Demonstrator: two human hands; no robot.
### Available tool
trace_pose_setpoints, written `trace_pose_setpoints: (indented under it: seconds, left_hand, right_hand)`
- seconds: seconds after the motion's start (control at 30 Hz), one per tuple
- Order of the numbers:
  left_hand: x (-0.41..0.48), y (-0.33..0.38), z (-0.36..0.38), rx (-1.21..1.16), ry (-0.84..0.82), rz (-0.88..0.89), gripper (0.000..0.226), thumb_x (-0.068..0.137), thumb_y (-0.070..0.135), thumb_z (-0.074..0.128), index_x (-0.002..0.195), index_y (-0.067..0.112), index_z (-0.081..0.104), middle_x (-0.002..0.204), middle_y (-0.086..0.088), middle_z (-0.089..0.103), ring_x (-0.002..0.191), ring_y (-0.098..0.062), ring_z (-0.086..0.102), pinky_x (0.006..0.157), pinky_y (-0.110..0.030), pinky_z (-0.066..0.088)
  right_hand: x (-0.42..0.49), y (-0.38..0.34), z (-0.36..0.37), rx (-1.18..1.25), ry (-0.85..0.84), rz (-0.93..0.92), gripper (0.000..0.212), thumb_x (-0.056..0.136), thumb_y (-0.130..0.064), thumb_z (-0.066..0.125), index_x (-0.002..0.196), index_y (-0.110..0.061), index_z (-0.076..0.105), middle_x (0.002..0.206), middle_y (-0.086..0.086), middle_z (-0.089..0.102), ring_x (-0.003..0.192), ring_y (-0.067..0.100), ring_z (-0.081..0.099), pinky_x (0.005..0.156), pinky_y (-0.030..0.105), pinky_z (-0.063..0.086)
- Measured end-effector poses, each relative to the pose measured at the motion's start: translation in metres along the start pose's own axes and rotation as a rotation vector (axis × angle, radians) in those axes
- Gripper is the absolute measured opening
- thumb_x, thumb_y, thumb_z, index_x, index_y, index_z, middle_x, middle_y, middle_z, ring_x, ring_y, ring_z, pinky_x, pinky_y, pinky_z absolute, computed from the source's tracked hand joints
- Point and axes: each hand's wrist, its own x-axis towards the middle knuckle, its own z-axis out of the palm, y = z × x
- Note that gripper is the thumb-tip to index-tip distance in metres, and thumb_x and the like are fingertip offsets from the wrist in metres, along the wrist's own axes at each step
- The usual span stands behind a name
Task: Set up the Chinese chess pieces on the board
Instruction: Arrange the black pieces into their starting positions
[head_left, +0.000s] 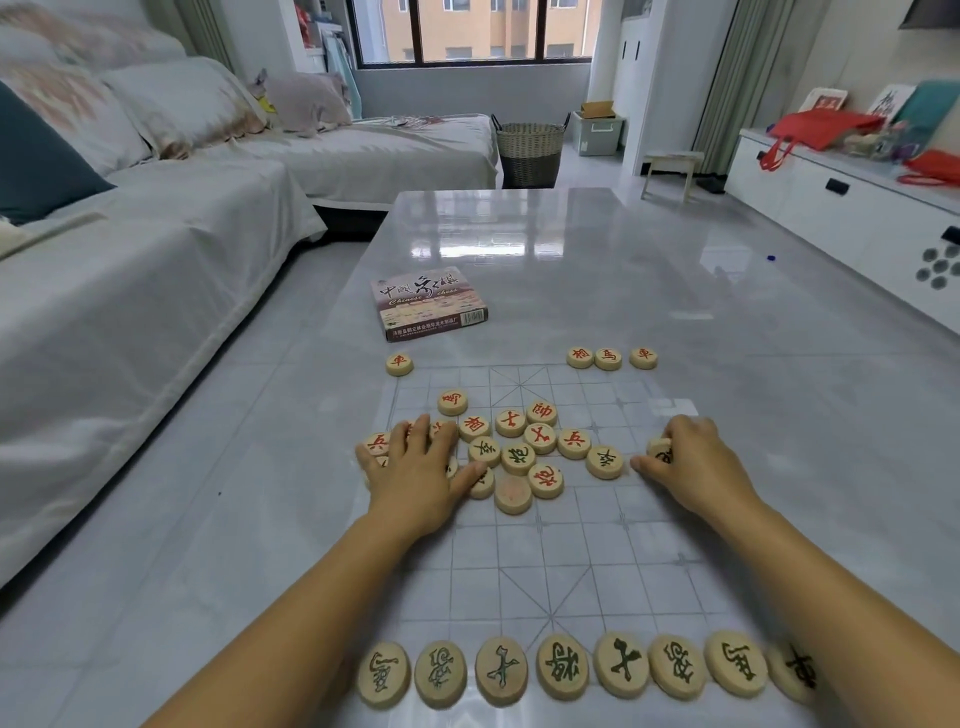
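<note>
the sofa (130, 291) fills the left of the frame, well apart from the play. right of it, on the glossy table (571, 244), the game box (428, 306) lies flat just above the board's far edge, clear of the grid. the board (571, 551) is a thin, clear sheet running down the middle of the frame. at its upper left corner a lone red piece (399, 364) sits by itself, which reads as a corner spot already filled.

below it, the left hand (415, 467) lies flat on the left side of the heap (519, 452). its fingers are spread wide and straight over several discs and hold none. i judge it is spreading them so the faces can be read. the heap mixes red and dark characters, with one disc face down, and sits at the middle of the frame.

along the bottom edge, a row of dark pieces (561, 670) stands side by side, so the near back rank seems nearly done. at the board's upper right, three red pieces (608, 357) line up close together.

right of the heap, the right hand (691, 462) curls its fingers round one piece (661, 449) tipped on edge, probably chosen for placing. most of the heap is not yet sorted.
</note>
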Motion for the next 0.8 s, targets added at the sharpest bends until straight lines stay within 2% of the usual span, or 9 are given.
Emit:
trace_pose_setpoints:
  seconds: [0.1, 0.2, 0.3, 0.37, 0.47, 0.53, 0.6, 0.7, 0.8]
  left_hand:
    - [0.019, 0.008, 0.000, -0.007, -0.006, -0.060, 0.069, 0.085, 0.068, 0.021, 0.144, 0.032, 0.014, 0.158, -0.001, 0.003, 0.145, -0.026, -0.001, 0.108, -0.067, -0.002]
    - [0.037, 0.019, -0.003, -0.044, -0.015, -0.102, 0.071, 0.086, 0.068, 0.023, 0.144, 0.028, 0.015, 0.158, 0.000, 0.005, 0.145, -0.026, 0.001, 0.107, -0.068, -0.002]
    - [0.049, 0.025, -0.013, -0.244, 0.039, -0.101, 0.064, 0.089, 0.061, 0.029, 0.141, 0.025, 0.024, 0.155, -0.003, 0.017, 0.142, -0.025, 0.015, 0.109, -0.064, 0.006]
    - [0.047, 0.016, -0.019, -0.338, 0.092, -0.041, 0.056, 0.091, 0.053, 0.036, 0.138, 0.022, 0.032, 0.152, -0.004, 0.028, 0.138, -0.023, 0.025, 0.110, -0.059, 0.016]
    - [0.028, -0.006, -0.019, -0.164, 0.036, 0.127, 0.041, 0.093, 0.041, 0.042, 0.133, 0.030, 0.042, 0.155, 0.001, 0.020, 0.144, -0.020, 0.011, 0.112, -0.058, 0.008]
    - [0.013, -0.019, -0.015, -0.072, 0.004, 0.234, 0.037, 0.095, 0.039, 0.039, 0.131, 0.033, 0.045, 0.158, 0.004, 0.011, 0.145, -0.019, 0.000, 0.115, -0.054, 0.003]
    - [0.000, -0.025, -0.014, -0.030, -0.009, 0.281, 0.039, 0.096, 0.039, 0.035, 0.134, 0.034, 0.042, 0.158, 0.006, 0.006, 0.145, -0.017, -0.005, 0.116, -0.050, 0.001]
    - [-0.013, -0.029, -0.020, -0.026, -0.045, 0.312, 0.040, 0.097, 0.038, 0.035, 0.136, 0.032, 0.040, 0.158, 0.004, 0.008, 0.146, -0.017, -0.003, 0.118, -0.046, 0.007]
    - [-0.029, -0.035, -0.027, -0.138, -0.036, 0.332, 0.048, 0.094, 0.034, 0.044, 0.140, 0.026, 0.035, 0.157, 0.000, 0.014, 0.145, -0.018, 0.007, 0.118, -0.037, 0.014]
  right_hand:
    - [0.006, -0.003, 0.002, 0.103, -0.029, -0.002, 0.033, 0.081, -0.034, 0.068, 0.094, -0.012, 0.047, 0.112, 0.009, 0.043, 0.077, 0.024, 0.050, 0.062, 0.029, 0.036]
    - [0.008, 0.000, -0.007, 0.262, -0.071, -0.044, 0.014, 0.084, -0.020, 0.064, 0.083, -0.013, 0.052, 0.100, 0.011, 0.055, 0.072, 0.020, 0.051, 0.058, 0.028, 0.038]
    - [-0.004, 0.008, -0.018, 0.370, -0.135, -0.057, 0.007, 0.085, -0.017, 0.063, 0.088, -0.013, 0.058, 0.084, 0.008, 0.061, 0.075, 0.022, 0.055, 0.068, 0.034, 0.045]
    - [-0.018, 0.015, -0.023, 0.419, -0.257, -0.038, 0.014, 0.084, -0.020, 0.066, 0.093, -0.021, 0.056, 0.077, 0.005, 0.062, 0.068, 0.018, 0.058, 0.064, 0.032, 0.045]
    - [-0.038, 0.021, -0.021, 0.374, -0.391, -0.048, 0.014, 0.086, -0.025, 0.063, 0.097, -0.029, 0.056, 0.070, 0.001, 0.063, 0.058, 0.010, 0.057, 0.057, 0.024, 0.042]
    - [-0.044, 0.023, -0.020, 0.322, -0.377, -0.064, 0.014, 0.088, -0.031, 0.059, 0.101, -0.028, 0.055, 0.075, -0.001, 0.064, 0.063, 0.011, 0.058, 0.060, 0.025, 0.045]
    - [-0.049, 0.025, -0.023, 0.252, -0.374, -0.081, 0.023, 0.087, -0.037, 0.059, 0.107, -0.033, 0.050, 0.082, -0.004, 0.064, 0.071, 0.009, 0.060, 0.067, 0.025, 0.047]
    - [-0.054, 0.021, -0.025, 0.176, -0.419, -0.160, 0.051, 0.083, -0.035, 0.066, 0.125, -0.042, 0.040, 0.088, -0.005, 0.059, 0.078, 0.009, 0.057, 0.070, 0.023, 0.045]
    - [-0.056, 0.015, -0.020, 0.067, -0.385, -0.224, 0.048, 0.084, -0.029, 0.064, 0.127, -0.035, 0.044, 0.092, -0.006, 0.055, 0.084, 0.012, 0.054, 0.073, 0.025, 0.043]
